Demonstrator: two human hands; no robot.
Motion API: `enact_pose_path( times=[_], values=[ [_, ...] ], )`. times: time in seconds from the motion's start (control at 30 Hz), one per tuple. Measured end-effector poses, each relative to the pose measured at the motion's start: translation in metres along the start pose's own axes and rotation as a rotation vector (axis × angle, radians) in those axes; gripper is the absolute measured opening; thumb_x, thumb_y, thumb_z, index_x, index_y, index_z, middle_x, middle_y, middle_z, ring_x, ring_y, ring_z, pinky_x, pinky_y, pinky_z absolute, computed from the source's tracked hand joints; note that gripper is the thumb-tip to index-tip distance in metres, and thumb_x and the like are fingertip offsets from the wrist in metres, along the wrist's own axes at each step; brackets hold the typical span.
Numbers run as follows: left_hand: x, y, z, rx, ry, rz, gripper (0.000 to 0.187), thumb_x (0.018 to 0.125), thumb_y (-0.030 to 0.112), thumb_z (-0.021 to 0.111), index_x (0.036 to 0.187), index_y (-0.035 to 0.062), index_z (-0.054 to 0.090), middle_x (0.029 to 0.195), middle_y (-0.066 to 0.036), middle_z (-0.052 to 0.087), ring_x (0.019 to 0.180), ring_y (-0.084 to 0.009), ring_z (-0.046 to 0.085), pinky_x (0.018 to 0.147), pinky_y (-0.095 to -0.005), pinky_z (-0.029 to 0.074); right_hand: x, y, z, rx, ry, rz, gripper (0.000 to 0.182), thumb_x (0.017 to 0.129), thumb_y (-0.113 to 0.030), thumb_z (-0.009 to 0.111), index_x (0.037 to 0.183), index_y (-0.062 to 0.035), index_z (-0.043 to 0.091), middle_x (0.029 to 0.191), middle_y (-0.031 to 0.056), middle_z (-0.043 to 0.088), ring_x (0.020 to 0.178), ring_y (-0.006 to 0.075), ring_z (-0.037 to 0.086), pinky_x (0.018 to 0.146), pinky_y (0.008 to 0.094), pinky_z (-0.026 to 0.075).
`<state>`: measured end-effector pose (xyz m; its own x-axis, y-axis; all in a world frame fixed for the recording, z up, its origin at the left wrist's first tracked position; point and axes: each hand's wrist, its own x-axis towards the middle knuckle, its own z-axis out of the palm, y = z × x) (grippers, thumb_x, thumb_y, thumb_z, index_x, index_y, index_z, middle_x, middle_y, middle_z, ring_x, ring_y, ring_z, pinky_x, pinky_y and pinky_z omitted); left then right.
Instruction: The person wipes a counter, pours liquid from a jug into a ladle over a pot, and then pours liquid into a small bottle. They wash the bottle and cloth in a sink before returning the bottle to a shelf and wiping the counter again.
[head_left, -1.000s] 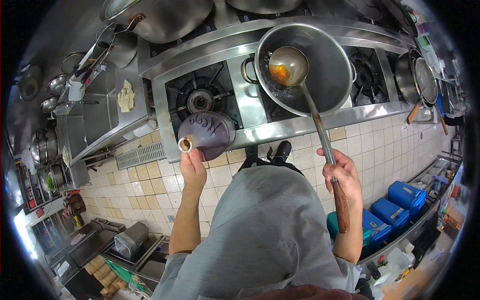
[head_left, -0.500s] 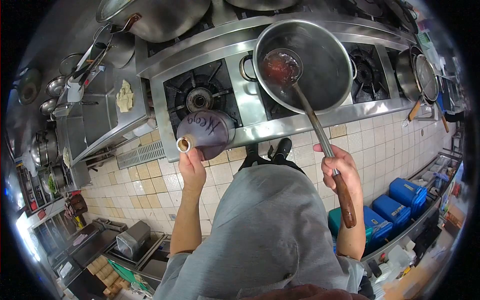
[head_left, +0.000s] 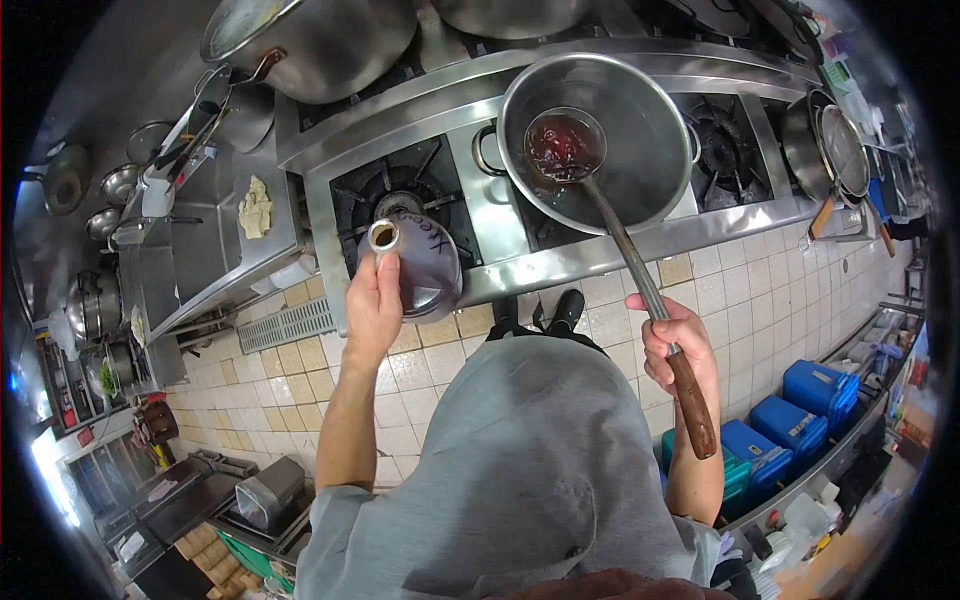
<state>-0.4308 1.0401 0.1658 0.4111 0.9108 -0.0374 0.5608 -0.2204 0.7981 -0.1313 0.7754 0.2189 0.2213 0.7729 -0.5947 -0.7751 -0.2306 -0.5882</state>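
Note:
My left hand (head_left: 372,308) is closed near the neck of a big plastic jug (head_left: 428,268) with dark liquid inside and black handwriting on its side. The jug's uncapped mouth faces up toward me, in front of the left burner. In my right hand (head_left: 680,345) is a long-handled ladle (head_left: 637,262), gripped around its lower metal shaft, with the brown wooden end sticking out below. The ladle's bowl holds dark red liquid (head_left: 563,150) and rests inside a large steel pot (head_left: 655,195). Clear-looking liquid in the pot surrounds the bowl.
The steel stove (head_left: 490,215) carries a left burner (head_left: 400,195) and a right burner (head_left: 722,150). Large pots (head_left: 345,50) stand behind. A sink counter with a crumpled cloth (head_left: 255,208) is at left. Strainers (head_left: 842,150) sit at right; blue bins (head_left: 785,425) stand behind me.
My left hand and the jug's mouth have moved up and nearer the left burner. The liquid in the ladle looks darker red. My right hand keeps its grip, nearly still.

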Motion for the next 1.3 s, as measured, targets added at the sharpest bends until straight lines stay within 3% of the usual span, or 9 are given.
enact_pose_path(
  times=[0.03, 0.13, 0.3, 0.33, 0.53, 0.77, 0.87, 0.93, 1.3],
  values=[
    [0.007, 0.019, -0.005, 0.020, -0.033, -0.010, 0.033, 0.103, 0.030, 0.049, 0.099, -0.0014, 0.059, 0.078, -0.021, 0.063, 0.071, -0.0328, 0.063, 0.066, -0.0391, 0.048, -0.002, 0.001, 0.000, -0.055, 0.021, -0.011, 0.046, 0.084, -0.010, 0.053, 0.126, 0.0096, 0.052, 0.063, 0.0021, 0.050, 0.035, 0.0095, 0.040, 0.030, 0.0228, 0.031],
    [0.026, 0.064, -0.018, 0.135, -0.189, 0.037, 0.036, 0.103, 0.032, 0.048, 0.100, -0.0020, 0.059, 0.079, -0.023, 0.063, 0.074, -0.0348, 0.064, 0.067, -0.0397, 0.048, -0.006, 0.002, 0.006, -0.149, 0.053, -0.038, 0.045, 0.082, -0.006, 0.054, 0.124, 0.0085, 0.054, 0.065, 0.0024, 0.053, 0.044, 0.0092, 0.046, 0.039, 0.0229, 0.035],
    [0.050, 0.113, -0.017, 0.305, -0.384, 0.171, 0.042, 0.103, 0.035, 0.046, 0.094, -0.0041, 0.058, 0.083, -0.028, 0.063, 0.084, -0.0472, 0.062, 0.072, -0.0472, 0.048, -0.008, 0.013, 0.002, -0.456, 0.137, -0.119, 0.040, 0.084, 0.000, 0.056, 0.123, 0.0067, 0.055, 0.072, 0.0001, 0.055, 0.062, 0.0068, 0.051, 0.055, 0.0229, 0.041],
    [0.054, 0.120, -0.015, 0.314, -0.380, 0.171, 0.042, 0.103, 0.035, 0.046, 0.094, -0.0041, 0.058, 0.083, -0.028, 0.063, 0.084, -0.0472, 0.062, 0.072, -0.0472, 0.048, -0.010, 0.013, 0.004, -0.539, 0.184, -0.115, 0.039, 0.084, 0.001, 0.057, 0.123, 0.0063, 0.055, 0.075, -0.0010, 0.056, 0.067, 0.0058, 0.051, 0.060, 0.0229, 0.042],
    [0.082, 0.147, 0.006, 0.563, -0.550, 0.334, 0.049, 0.103, 0.037, 0.043, 0.089, -0.0059, 0.061, 0.084, -0.029, 0.064, 0.086, -0.0463, 0.063, 0.077, -0.0493, 0.050, -0.014, 0.021, -0.008, -0.539, 0.186, -0.217, 0.042, 0.085, 0.001, 0.059, 0.126, 0.0065, 0.054, 0.078, -0.0030, 0.054, 0.067, 0.0049, 0.050, 0.059, 0.0215, 0.041],
    [0.109, 0.163, 0.030, 0.741, -0.652, 0.324, 0.053, 0.103, 0.042, 0.043, 0.086, -0.0041, 0.063, 0.086, -0.028, 0.065, 0.086, -0.0453, 0.063, 0.077, -0.0490, 0.048, -0.015, 0.028, -0.009, -0.463, 0.183, -0.242, 0.041, 0.085, 0.002, 0.059, 0.125, 0.0064, 0.054, 0.082, -0.0031, 0.054, 0.069, 0.0046, 0.049, 0.060, 0.0212, 0.041],
    [0.118, 0.167, 0.038, 0.758, -0.683, 0.337, 0.055, 0.102, 0.044, 0.043, 0.088, -0.0051, 0.065, 0.089, -0.029, 0.065, 0.090, -0.0457, 0.064, 0.081, -0.0490, 0.049, -0.015, 0.030, -0.008, -0.478, 0.220, -0.283, 0.043, 0.085, -0.003, 0.059, 0.127, 0.0046, 0.054, 0.071, -0.0028, 0.053, 0.058, 0.0052, 0.048, 0.052, 0.0224, 0.038],
    [0.119, 0.176, 0.043, 0.835, -0.717, 0.309, 0.052, 0.103, 0.039, 0.041, 0.094, -0.0055, 0.068, 0.093, -0.029, 0.067, 0.093, -0.0436, 0.065, 0.086, -0.0489, 0.051, -0.017, 0.027, -0.008, -0.479, 0.229, -0.296, 0.039, 0.084, 0.001, 0.059, 0.123, 0.0071, 0.055, 0.081, -0.0037, 0.051, 0.069, 0.0042, 0.047, 0.060, 0.0209, 0.040],
    [0.134, 0.189, 0.066, 0.953, -0.858, 0.305, 0.045, 0.100, 0.034, 0.045, 0.097, -0.0033, 0.069, 0.097, -0.030, 0.067, 0.097, -0.0442, 0.064, 0.088, -0.0483, 0.049, -0.020, 0.027, -0.016, -0.491, 0.243, -0.330, 0.039, 0.084, 0.000, 0.060, 0.122, 0.0070, 0.056, 0.079, -0.0045, 0.049, 0.069, 0.0042, 0.045, 0.060, 0.0210, 0.039]
  ],
)
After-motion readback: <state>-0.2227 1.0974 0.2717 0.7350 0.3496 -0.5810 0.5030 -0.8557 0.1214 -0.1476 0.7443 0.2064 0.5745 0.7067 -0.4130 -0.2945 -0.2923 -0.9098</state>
